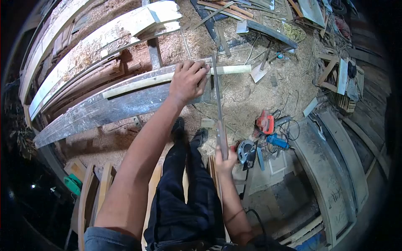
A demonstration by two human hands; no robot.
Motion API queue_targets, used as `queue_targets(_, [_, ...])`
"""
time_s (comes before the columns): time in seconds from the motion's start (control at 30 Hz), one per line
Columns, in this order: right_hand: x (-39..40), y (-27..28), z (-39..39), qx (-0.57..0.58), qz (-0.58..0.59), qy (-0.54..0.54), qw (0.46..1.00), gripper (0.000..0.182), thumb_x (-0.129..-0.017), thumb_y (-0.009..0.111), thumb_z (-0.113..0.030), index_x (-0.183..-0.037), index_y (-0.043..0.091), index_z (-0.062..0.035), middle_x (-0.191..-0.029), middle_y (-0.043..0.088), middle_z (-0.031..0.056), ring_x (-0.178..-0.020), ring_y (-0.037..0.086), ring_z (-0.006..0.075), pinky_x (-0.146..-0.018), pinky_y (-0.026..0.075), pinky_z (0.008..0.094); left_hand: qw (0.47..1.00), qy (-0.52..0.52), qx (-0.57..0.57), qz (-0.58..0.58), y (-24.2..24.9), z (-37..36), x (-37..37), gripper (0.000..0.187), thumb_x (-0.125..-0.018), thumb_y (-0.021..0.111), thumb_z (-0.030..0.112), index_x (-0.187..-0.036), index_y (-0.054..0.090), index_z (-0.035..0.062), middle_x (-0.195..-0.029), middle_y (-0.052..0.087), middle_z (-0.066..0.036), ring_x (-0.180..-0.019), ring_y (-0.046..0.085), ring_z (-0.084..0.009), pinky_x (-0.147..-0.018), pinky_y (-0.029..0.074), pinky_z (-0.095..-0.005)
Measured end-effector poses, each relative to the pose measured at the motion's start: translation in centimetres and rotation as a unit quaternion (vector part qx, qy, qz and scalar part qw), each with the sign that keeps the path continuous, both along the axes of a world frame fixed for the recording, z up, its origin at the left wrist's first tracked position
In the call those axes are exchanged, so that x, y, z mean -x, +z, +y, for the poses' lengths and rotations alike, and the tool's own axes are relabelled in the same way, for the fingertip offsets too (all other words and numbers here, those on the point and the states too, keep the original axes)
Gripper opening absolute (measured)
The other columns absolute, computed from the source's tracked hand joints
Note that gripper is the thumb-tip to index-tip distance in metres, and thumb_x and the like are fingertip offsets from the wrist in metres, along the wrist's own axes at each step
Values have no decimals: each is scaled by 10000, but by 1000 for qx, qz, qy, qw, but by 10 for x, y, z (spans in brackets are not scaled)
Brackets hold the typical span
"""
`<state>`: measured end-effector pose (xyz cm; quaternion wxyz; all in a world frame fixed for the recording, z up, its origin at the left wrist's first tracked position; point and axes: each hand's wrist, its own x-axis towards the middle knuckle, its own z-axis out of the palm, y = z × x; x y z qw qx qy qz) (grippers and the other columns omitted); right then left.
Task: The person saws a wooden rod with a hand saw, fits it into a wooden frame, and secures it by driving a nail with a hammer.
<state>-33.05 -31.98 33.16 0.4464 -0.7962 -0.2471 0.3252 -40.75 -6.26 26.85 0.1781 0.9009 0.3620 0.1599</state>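
Note:
My left hand [189, 79] is closed over a pale wooden strip [142, 86], pressing it down on a long grey plank [121, 106]. One end of the strip sticks out past the plank's right end. In my right hand [226, 161], fingers wrapped round its near end, is a handsaw [219, 100], seen almost edge-on. Its blade runs away from me and crosses the strip just right of my left hand. How deep the blade sits in the wood cannot be made out.
Sawdust covers the ground. On the right lie a red power tool [264, 122], a blue power tool [277, 141] and a circular saw [246, 151] with loose cords. Curved wooden frames [326, 167] stand beyond them. A white beam [92, 50] lies at the upper left.

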Motion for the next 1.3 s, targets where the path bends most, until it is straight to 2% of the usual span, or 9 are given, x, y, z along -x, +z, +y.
queue_targets(0.17, [-25, -13, 82, 38, 61, 31, 997, 268, -907, 634, -155, -695, 586, 1, -520, 480, 61, -509, 542, 121, -493, 400, 346, 1000, -6, 4, 4, -3, -3, 0, 275, -835, 682, 218, -1096, 663, 134, -1134, 611, -18, -1037, 554, -237, -897, 413, -398])
queue_targets(0.37, [4, 4, 17, 1, 61, -19, 998, 258, -906, 637, -167, -725, 601, 14, -533, 504, 71, -500, 484, 112, -499, 407, 346, 1000, -4, -7, 15, -3, 6, -2, 273, -830, 658, 222, -1093, 656, 147, -1139, 616, -4, -1031, 565, -222, -879, 414, -407])
queue_targets(0.57, [-8, 4, 40, 107, 19, 68, 992, 228, -903, 650, -151, -756, 623, 21, -554, 548, 96, -506, 551, 138, -501, 420, 334, 1000, -5, -11, -2, -1, -3, -1, 279, -833, 691, 221, -1091, 672, 118, -1130, 634, -28, -1020, 566, -238, -881, 411, -389])
queue_targets(0.63, [11, 14, -4, -31, -94, 61, 993, 175, -903, 632, -111, -802, 665, 29, -565, 572, 92, -559, 632, 170, -532, 463, 332, 1000, 1, -15, 14, -3, -1, -1, 269, -824, 661, 220, -1084, 655, 151, -1132, 617, -1, -1037, 567, -210, -882, 418, -406])
queue_targets(0.8, [-23, -9, 73, 92, 23, 56, 994, 218, -897, 637, -122, -755, 640, 43, -529, 535, 96, -523, 578, 131, -506, 434, 349, 1000, 11, -11, 4, -4, 0, -1, 280, -822, 660, 219, -1093, 654, 151, -1134, 612, 4, -1034, 564, -207, -885, 421, -403])
queue_targets(1.07, [3, 12, 3, -19, -25, -2, 1000, 252, -899, 640, -158, -742, 632, 38, -535, 527, 127, -509, 558, 127, -496, 424, 362, 1000, 0, -6, 9, -3, -1, -1, 309, -815, 658, 199, -1120, 651, 149, -1162, 615, 7, -1053, 565, -212, -901, 412, -405])
queue_targets(1.17, [-33, -16, 82, 75, 103, 42, 991, 178, -892, 638, -143, -867, 695, 24, -585, 621, 100, -554, 606, 149, -512, 436, 360, 1000, 5, -21, -5, -3, -2, -1, 286, -825, 680, 190, -1102, 661, 122, -1155, 627, -25, -1042, 566, -242, -894, 417, -388])
queue_targets(1.23, [-17, -4, 44, 94, 8, 83, 992, 199, -904, 628, -157, -819, 673, 17, -580, 612, 64, -534, 576, 130, -498, 422, 350, 1000, 2, -19, -6, 0, -3, -2, 290, -824, 676, 179, -1107, 661, 118, -1153, 631, -26, -1042, 569, -240, -895, 419, -388])
queue_targets(1.3, [5, 12, 1, -48, -82, 13, 995, 304, -918, 631, -203, -701, 582, 4, -546, 547, 43, -500, 513, 111, -480, 397, 341, 1000, 1, -14, 15, 1, -2, -2, 287, -822, 674, 172, -1104, 662, 115, -1152, 632, -28, -1040, 569, -240, -893, 421, -392])
